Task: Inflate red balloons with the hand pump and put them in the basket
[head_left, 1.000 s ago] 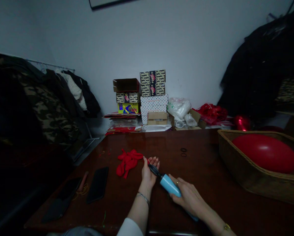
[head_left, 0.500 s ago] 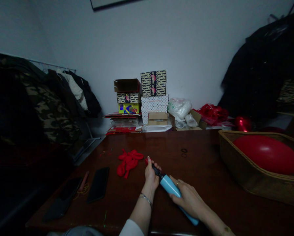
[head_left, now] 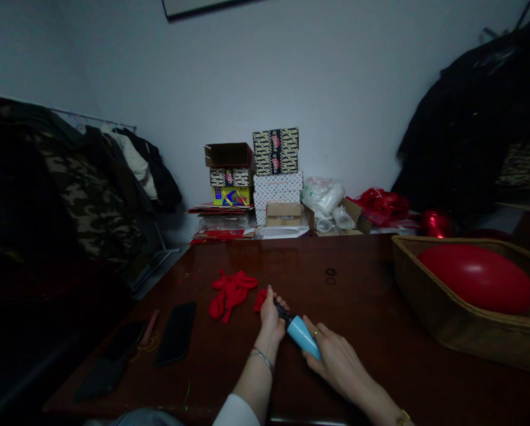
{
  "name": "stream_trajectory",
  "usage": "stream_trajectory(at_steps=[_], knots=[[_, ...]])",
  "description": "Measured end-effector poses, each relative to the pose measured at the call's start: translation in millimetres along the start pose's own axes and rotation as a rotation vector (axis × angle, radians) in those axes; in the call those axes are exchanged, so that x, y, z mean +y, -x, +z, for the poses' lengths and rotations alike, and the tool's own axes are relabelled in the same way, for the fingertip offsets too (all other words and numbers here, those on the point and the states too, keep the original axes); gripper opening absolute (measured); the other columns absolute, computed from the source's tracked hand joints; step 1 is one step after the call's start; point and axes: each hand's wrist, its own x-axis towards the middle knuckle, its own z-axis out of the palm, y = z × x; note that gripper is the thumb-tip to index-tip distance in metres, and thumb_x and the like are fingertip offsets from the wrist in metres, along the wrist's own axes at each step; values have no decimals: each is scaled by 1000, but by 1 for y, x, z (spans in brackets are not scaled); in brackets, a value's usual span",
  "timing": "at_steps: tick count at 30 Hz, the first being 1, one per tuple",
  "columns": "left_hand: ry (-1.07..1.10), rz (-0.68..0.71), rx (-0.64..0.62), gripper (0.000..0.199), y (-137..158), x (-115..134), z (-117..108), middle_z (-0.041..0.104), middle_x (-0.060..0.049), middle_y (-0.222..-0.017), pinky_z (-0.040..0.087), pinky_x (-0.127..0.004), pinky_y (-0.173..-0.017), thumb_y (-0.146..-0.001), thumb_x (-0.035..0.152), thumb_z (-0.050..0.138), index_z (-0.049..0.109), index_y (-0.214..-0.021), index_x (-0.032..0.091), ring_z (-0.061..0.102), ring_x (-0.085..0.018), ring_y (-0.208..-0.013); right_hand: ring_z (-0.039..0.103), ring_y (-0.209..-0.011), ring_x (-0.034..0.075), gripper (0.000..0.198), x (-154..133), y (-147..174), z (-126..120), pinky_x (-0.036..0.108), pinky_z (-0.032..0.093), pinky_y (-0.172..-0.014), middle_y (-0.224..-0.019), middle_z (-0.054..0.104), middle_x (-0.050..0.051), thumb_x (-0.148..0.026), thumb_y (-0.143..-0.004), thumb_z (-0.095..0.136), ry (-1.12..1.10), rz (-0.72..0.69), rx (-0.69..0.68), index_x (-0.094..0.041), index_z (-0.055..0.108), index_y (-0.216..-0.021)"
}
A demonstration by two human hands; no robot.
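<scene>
A light-blue balloon pump (head_left: 303, 337) with a black nozzle slants across the middle of the table. My left hand (head_left: 272, 316) is closed round the nozzle and the neck of a red balloon (head_left: 260, 299), which bulges a little past my fingers. On the blue body lies my right hand (head_left: 336, 358), wrapped round it; the pump's rear end is hidden behind this hand. Left of my left hand, a small heap of limp red balloons (head_left: 232, 293) rests on the table.
To the right, a wicker basket (head_left: 446, 302) holds a large inflated red balloon (head_left: 478, 278). Dark phones (head_left: 175, 332) and yellow rubber bands lie at the left. Two dark rings (head_left: 331, 273) sit further back. Stacked boxes (head_left: 277, 189) stand beyond the table (head_left: 358, 254).
My right hand has pushed the pump together: its rear length no longer shows behind the hand. The red balloon at the nozzle bulges out more than before.
</scene>
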Motion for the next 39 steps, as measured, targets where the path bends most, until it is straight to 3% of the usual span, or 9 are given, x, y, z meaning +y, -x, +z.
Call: stream_trajectory(at_steps=[5, 9, 17, 29, 39], knots=[[18, 47, 11, 29, -10, 9, 6, 40, 7, -51, 34, -17, -40, -78, 40, 62, 46, -71, 17, 39, -6, -39, 58, -102, 28, 76, -1, 2, 1, 36, 46, -84, -121, 55, 12, -29, -74, 59, 54, 71, 19, -22, 25, -142], [43, 37, 27, 30, -11, 13, 10, 41, 6, -52, 36, -16, -41, -77, 40, 64, 48, -70, 16, 41, -5, -41, 59, -99, 26, 69, -4, 3, 0, 35, 46, -83, -115, 57, 11, -23, -77, 55, 100, 63, 68, -22, 29, -140], [65, 24, 55, 32, -6, 14, 9, 47, 3, -55, 41, -18, -44, -78, 43, 62, 48, -68, 16, 47, -7, -44, 61, -92, 25, 66, -7, 4, 1, 33, 46, -78, -115, 58, 12, -25, -79, 52, 145, 93, 73, -21, 30, -140], [-31, 104, 22, 39, -13, 26, 3, 40, 6, -50, 32, -18, -38, -72, 46, 66, 42, -63, 17, 38, -6, -39, 62, -91, 26, 58, -21, 7, 6, 36, 46, -80, -114, 60, 13, -29, -82, 52, 136, 81, 109, -16, 38, -136], [1, 103, 29, 28, -16, 45, 0, 40, 6, -49, 32, -17, -39, -85, 35, 55, 42, -67, 17, 39, -6, -39, 63, -95, 28, 57, 4, 49, 0, 40, 50, -83, -118, 61, 14, -32, -78, 55, 172, 55, 159, -18, 44, -133]])
